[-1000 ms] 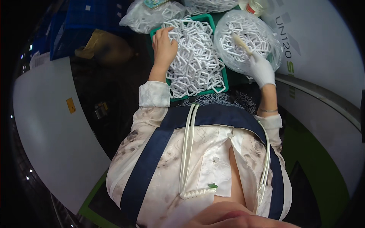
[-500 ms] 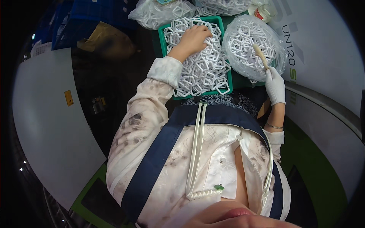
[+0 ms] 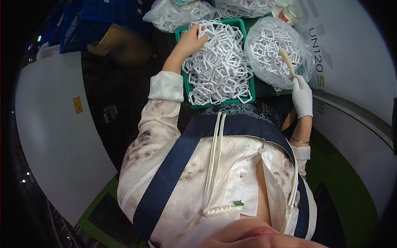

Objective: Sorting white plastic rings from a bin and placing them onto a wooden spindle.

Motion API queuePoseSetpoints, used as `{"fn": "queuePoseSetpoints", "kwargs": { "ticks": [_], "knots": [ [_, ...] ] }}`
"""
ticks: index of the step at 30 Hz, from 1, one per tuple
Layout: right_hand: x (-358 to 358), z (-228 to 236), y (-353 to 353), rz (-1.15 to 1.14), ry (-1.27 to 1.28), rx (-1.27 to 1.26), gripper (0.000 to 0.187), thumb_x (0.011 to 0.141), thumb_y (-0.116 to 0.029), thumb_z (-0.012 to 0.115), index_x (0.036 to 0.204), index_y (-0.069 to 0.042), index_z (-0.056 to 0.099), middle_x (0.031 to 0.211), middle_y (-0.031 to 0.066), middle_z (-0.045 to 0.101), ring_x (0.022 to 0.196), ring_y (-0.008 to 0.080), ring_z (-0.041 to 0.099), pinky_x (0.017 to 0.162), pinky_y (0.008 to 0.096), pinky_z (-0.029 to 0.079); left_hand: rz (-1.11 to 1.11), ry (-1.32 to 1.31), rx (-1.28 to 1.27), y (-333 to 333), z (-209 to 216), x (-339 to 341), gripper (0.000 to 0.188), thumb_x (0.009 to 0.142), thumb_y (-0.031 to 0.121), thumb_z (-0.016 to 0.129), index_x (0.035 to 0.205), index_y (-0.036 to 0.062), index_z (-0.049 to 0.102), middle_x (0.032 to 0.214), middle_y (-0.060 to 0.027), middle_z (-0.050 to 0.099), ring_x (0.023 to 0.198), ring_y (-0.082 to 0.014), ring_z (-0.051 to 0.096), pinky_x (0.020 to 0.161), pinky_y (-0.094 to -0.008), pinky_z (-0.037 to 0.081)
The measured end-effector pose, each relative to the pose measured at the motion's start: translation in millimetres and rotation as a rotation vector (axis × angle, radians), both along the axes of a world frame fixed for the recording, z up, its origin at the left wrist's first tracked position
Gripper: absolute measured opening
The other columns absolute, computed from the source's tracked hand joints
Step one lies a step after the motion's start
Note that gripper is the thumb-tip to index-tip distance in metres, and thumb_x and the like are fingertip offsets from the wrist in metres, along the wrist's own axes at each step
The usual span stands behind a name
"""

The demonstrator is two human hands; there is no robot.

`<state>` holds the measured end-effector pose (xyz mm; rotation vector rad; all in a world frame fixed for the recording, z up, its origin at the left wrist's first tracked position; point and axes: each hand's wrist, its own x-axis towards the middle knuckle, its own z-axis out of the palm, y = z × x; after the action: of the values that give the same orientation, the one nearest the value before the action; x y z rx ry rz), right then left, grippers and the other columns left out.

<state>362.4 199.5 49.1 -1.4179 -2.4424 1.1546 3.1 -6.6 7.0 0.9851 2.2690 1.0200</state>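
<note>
At the far left corner of a green tray, my left hand is bare. Its fingers are closed around a few white plastic links. Many more of these bent, angular white links are heaped in the tray. My right hand, in a white glove, pinches the near end of a slim beige stick-like piece, whose exact kind I cannot tell. That piece points away from me over a clear plastic bag full of the same white links.
Two more clear bags of links, the left bag and the right bag, lie beyond the tray. A glass jar stands at the far right. Blue crates are at far left; a pale machine panel borders the right.
My left hand has moved left across the heap to the tray's far left corner, and links now show at its fingers. The right hand has barely shifted, still holding the beige piece.
</note>
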Motion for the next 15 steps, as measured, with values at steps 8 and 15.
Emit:
{"fn": "queuePoseSetpoints", "kwargs": {
  "ticks": [8,15],
  "knots": [
    [-3.1,-3.8,-1.8,0.02,0.044,-0.012,0.028,0.1,-0.022,0.047,0.112,-0.003,0.063,0.094,0.0251,0.064,0.089,0.0414,0.064,0.079,0.0412,0.049,-0.264,0.198,-0.338,-14.9,-1.9,21.4,0.034,0.086,0.03,0.061,0.108,0.005,0.068,0.096,-0.0174,0.07,0.089,-0.0359,0.067,0.082,-0.0429,0.052],
    [-5.7,0.4,-2.1,0.018,0.007,-0.027,0.029,0.101,-0.02,0.049,0.115,0.0,0.064,0.096,0.0196,0.067,0.086,0.0247,0.064,0.082,0.0324,0.048,-0.221,0.296,-0.274,-6.8,-15.5,26.2,0.028,0.077,0.018,0.065,0.1,0.0037,0.069,0.104,-0.0163,0.068,0.095,-0.0355,0.066,0.083,-0.0409,0.051]
  ]
}}
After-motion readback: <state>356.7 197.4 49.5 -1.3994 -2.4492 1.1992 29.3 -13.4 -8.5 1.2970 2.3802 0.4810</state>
